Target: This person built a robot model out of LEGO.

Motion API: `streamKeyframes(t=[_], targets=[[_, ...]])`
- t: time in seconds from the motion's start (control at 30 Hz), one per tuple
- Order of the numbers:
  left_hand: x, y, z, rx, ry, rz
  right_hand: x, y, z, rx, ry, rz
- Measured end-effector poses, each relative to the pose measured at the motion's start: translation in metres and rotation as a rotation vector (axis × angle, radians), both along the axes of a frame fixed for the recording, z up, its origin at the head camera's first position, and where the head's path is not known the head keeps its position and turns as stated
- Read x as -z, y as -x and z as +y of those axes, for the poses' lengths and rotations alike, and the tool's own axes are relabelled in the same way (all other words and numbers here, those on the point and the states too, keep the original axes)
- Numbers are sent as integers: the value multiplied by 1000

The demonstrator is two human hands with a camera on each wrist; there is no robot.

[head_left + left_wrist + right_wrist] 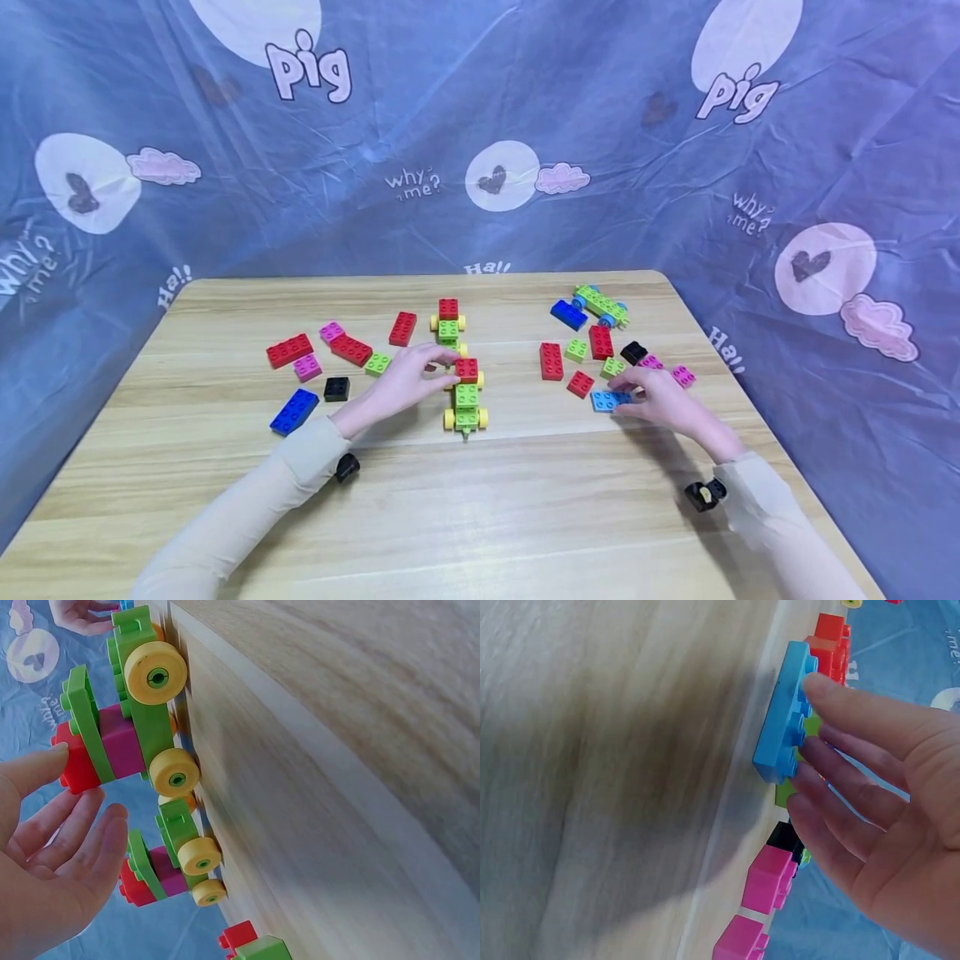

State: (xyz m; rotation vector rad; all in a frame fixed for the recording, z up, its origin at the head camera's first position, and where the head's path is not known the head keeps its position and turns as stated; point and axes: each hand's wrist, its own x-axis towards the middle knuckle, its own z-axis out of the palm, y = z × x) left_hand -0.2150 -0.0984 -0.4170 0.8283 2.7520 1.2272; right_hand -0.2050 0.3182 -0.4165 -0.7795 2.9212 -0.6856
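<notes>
My left hand [408, 377] reaches over a toy train car, its thumb and index finger pinching the red brick [77, 766] on top. Below that brick are a green plate-like piece [86, 716], a magenta brick [121, 741] and a green base [154, 739] on yellow wheels [155, 673]. Behind stands a similar car [184, 825], partly hidden by the hand in the head view. My right hand [660, 400] is over a light blue brick [784, 712] with fingers spread and fairly straight, thumb tip at a stud near one end and fingertips close along the studded side.
To the left lie red bricks [289, 351], a dark blue brick [294, 412] and a black brick [337, 389]. On the right are red bricks [551, 361], green bricks [576, 350], pink bricks [683, 377] and a green base with blue wheels [600, 305]. A printed blue cloth [420, 225] hangs behind the table.
</notes>
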Motion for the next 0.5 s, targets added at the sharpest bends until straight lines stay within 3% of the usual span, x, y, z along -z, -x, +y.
streamKeyframes(t=[0.3, 0.5], targets=[[-2, 0, 3, 3, 8, 17, -4, 0, -3, -96, -49, -15], [-1, 2, 6, 12, 8, 25, -11, -2, -1, -78, -94, -70]])
